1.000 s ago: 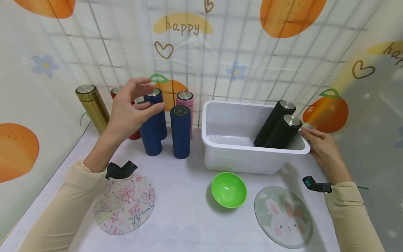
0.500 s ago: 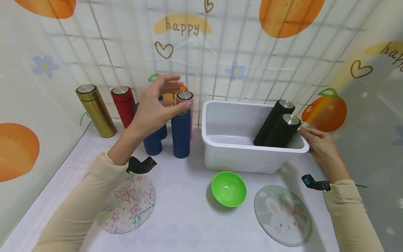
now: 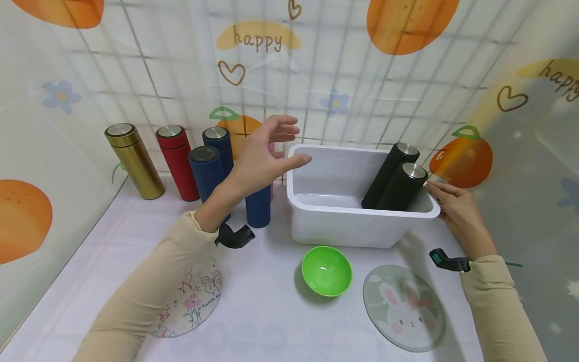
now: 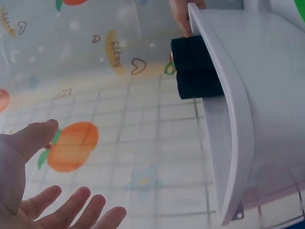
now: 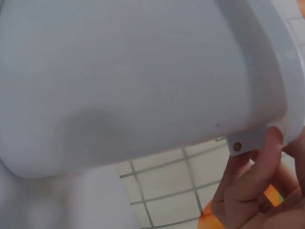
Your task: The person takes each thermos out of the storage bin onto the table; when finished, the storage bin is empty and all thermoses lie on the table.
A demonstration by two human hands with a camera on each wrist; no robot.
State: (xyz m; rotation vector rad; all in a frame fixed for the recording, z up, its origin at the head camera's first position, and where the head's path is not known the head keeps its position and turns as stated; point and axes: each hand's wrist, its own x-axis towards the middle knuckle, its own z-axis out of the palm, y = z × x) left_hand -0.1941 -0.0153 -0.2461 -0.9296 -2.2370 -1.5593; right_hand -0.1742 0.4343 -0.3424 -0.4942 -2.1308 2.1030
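My left hand [image 3: 260, 163] hangs in the air with spread, bent fingers and holds nothing, in front of a pink flask [image 3: 271, 147] and a blue flask [image 3: 259, 210] that it partly hides. Its fingertips are near the left end of a white plastic bin [image 3: 341, 226]. Two black flasks [image 3: 401, 190] with silver lids lean inside that bin, at its right end. At the bin's right rear corner my right hand [image 3: 461, 213] pinches the rim; the right wrist view shows thumb and fingers at a small tab [image 5: 245, 142] with a hole.
Left of the bin stand two more blue flasks [image 3: 205, 176], a red flask [image 3: 178, 163] and a gold flask [image 3: 137, 163]. In front lie a green bowl [image 3: 326, 271], a round bunny mat [image 3: 404, 306] and a floral mat [image 3: 199, 301], partly under the left forearm. A printed curtain [image 3: 334, 75] hangs behind.
My left hand has moved right, from over the red and blue flasks to the bin's left edge, uncovering the red flask. My right hand has stayed at the bin's corner.
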